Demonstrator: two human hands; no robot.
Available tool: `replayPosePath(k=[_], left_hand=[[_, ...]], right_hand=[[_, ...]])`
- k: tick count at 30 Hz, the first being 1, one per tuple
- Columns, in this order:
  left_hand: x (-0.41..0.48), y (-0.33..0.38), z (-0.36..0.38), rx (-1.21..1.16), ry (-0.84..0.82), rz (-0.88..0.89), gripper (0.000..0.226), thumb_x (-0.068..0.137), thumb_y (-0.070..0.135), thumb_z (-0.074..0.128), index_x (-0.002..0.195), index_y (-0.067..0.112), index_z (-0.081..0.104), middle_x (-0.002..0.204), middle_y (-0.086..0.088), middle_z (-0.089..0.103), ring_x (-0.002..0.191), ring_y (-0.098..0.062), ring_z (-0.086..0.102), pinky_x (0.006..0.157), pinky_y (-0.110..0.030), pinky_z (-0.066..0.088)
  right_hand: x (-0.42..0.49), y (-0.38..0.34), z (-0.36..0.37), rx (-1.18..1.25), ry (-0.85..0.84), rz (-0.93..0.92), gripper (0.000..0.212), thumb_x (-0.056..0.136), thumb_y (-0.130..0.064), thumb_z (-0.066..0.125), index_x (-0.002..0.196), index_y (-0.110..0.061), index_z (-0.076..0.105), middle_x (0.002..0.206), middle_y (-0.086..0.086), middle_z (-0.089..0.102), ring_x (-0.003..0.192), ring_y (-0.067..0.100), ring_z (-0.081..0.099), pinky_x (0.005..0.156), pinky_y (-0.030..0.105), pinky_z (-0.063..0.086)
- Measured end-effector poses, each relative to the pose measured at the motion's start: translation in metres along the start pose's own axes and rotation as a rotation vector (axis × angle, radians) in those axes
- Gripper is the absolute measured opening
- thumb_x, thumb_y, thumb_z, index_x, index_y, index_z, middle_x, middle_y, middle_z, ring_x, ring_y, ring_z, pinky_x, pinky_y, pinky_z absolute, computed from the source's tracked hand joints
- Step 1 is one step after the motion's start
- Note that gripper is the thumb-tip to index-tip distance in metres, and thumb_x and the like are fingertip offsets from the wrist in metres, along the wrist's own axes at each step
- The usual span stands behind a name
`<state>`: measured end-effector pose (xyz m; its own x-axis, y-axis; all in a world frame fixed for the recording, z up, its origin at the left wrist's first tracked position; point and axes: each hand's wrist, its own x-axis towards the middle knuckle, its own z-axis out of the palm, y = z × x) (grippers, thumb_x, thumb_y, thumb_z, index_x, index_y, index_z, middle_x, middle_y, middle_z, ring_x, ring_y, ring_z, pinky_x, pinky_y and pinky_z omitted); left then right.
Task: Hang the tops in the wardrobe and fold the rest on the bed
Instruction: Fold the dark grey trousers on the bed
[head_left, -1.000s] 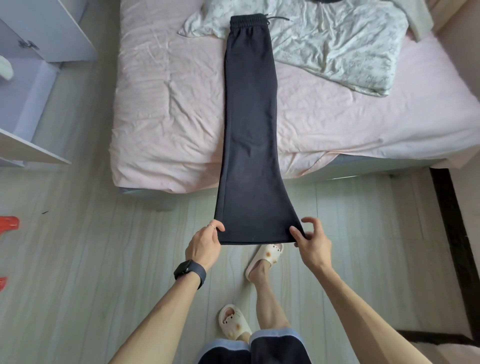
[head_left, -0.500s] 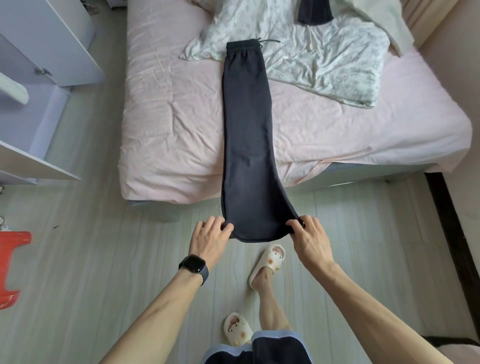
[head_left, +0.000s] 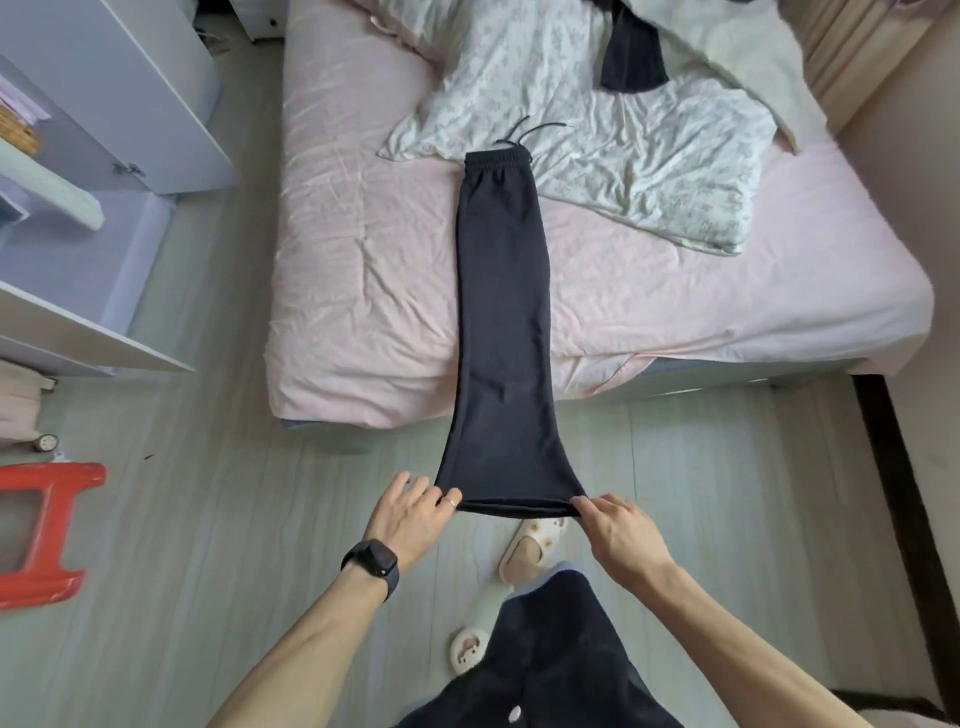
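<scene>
Both hands — left hand, right hand — pinching trousers hem

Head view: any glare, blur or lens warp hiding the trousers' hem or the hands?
Head view: soft even daylight, no glare; trousers sharp, hem clear between left hand and right hand; wide-angle warp bends the bed edges and floorboards.

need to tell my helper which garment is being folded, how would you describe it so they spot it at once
Find the pink-sheeted bed. Long black trousers lie down its middle, elastic waistband touching the pale floral quilt, hems held off the edge by both hands. Unlike the crumpled dark garment further up, they lie straight.
</scene>
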<state>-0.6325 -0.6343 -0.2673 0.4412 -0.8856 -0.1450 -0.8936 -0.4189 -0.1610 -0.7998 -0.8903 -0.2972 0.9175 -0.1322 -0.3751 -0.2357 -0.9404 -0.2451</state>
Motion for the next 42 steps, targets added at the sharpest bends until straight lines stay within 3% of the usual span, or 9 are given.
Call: replayPosePath(k=[5, 8, 10, 13, 19, 23, 28, 33, 42], left_hand=[[0.061, -0.056, -0.015, -0.071, 0.071, -0.021, 0.015, 0.077, 0.031, 0.082, 0.077, 0.018, 0.074, 0.058, 0.006, 0.061, 0.059, -0.018, 0.060, 0.057, -0.026, 0.049], [0.110, -0.094, -0.034, -0.147, 0.083, -0.132, 0.010, 0.082, 0.028, 0.080, 0.079, 0.019, 0.075, 0.069, 0.005, 0.068, 0.067, -0.020, 0.064, 0.059, -0.026, 0.049], [0.151, -0.121, -0.049, -0.245, 0.036, -0.243, 0.012, 0.088, 0.029, 0.077, 0.093, 0.019, 0.075, 0.086, 0.003, 0.070, 0.083, -0.022, 0.064, 0.068, -0.031, 0.050], [0.201, -0.154, -0.064, -0.346, -0.038, -0.338, 0.026, 0.104, 0.036, 0.049, 0.116, 0.020, 0.066, 0.113, 0.003, 0.063, 0.107, -0.022, 0.056, 0.086, -0.034, 0.042], [0.299, -0.217, -0.070, -0.469, -0.008, -0.450, 0.021, 0.106, 0.035, 0.041, 0.116, 0.020, 0.053, 0.114, 0.001, 0.065, 0.106, -0.025, 0.056, 0.077, -0.036, 0.039], [0.372, -0.271, -0.047, -0.553, -0.060, -0.475, 0.029, 0.107, 0.035, 0.040, 0.118, 0.021, 0.062, 0.116, 0.001, 0.067, 0.110, -0.025, 0.054, 0.086, -0.039, 0.045], [0.452, -0.326, -0.007, -0.636, -0.106, -0.461, 0.031, 0.106, 0.035, 0.043, 0.124, 0.026, 0.066, 0.120, 0.001, 0.068, 0.112, -0.025, 0.056, 0.087, -0.037, 0.047], [0.540, -0.371, 0.049, -0.790, -0.128, -0.550, 0.028, 0.104, 0.030, 0.041, 0.118, 0.026, 0.065, 0.118, 0.000, 0.064, 0.112, -0.026, 0.057, 0.087, -0.036, 0.048], [0.641, -0.410, 0.147, -0.925, 0.006, -0.684, 0.024, 0.103, 0.030, 0.044, 0.119, 0.031, 0.062, 0.115, 0.000, 0.061, 0.107, -0.024, 0.058, 0.087, -0.041, 0.051]], right_hand=[[0.069, 0.018, -0.060, 0.092, 0.116, -0.046, 0.014, 0.106, -0.027, 0.043, 0.115, -0.018, 0.049, 0.091, 0.003, 0.067, 0.079, 0.031, 0.056, 0.061, 0.034, 0.031], [0.117, 0.032, -0.112, 0.186, 0.197, -0.070, 0.013, 0.105, -0.024, 0.047, 0.111, -0.015, 0.056, 0.095, 0.004, 0.064, 0.078, 0.036, 0.060, 0.055, 0.038, 0.040], [0.154, 0.047, -0.152, 0.226, 0.214, -0.051, 0.020, 0.105, -0.019, 0.047, 0.120, -0.018, 0.058, 0.107, 0.006, 0.058, 0.079, 0.037, 0.060, 0.060, 0.043, 0.050], [0.203, 0.063, -0.198, 0.211, 0.244, -0.044, 0.027, 0.103, -0.016, 0.045, 0.127, -0.021, 0.056, 0.112, 0.006, 0.053, 0.078, 0.034, 0.060, 0.065, 0.044, 0.053], [0.308, 0.084, -0.247, 0.126, 0.229, -0.001, 0.031, 0.094, -0.012, 0.045, 0.124, -0.018, 0.049, 0.103, 0.003, 0.044, 0.077, 0.029, 0.048, 0.063, 0.034, 0.043], [0.392, 0.099, -0.261, 0.118, 0.192, 0.052, 0.027, 0.096, -0.013, 0.046, 0.123, -0.017, 0.050, 0.100, 0.001, 0.040, 0.083, 0.035, 0.056, 0.068, 0.038, 0.048], [0.481, 0.124, -0.263, 0.175, 0.152, 0.129, 0.031, 0.102, -0.019, 0.045, 0.133, -0.018, 0.051, 0.113, 0.008, 0.053, 0.099, 0.037, 0.059, 0.079, 0.041, 0.050], [0.583, 0.147, -0.252, 0.286, 0.209, 0.251, 0.018, 0.105, -0.019, 0.041, 0.116, -0.014, 0.054, 0.105, 0.006, 0.051, 0.084, 0.038, 0.060, 0.072, 0.046, 0.050], [0.730, 0.190, -0.199, 0.422, 0.398, 0.354, 0.029, 0.102, -0.018, 0.036, 0.119, -0.019, 0.060, 0.116, 0.005, 0.052, 0.091, 0.028, 0.052, 0.074, 0.034, 0.038]])
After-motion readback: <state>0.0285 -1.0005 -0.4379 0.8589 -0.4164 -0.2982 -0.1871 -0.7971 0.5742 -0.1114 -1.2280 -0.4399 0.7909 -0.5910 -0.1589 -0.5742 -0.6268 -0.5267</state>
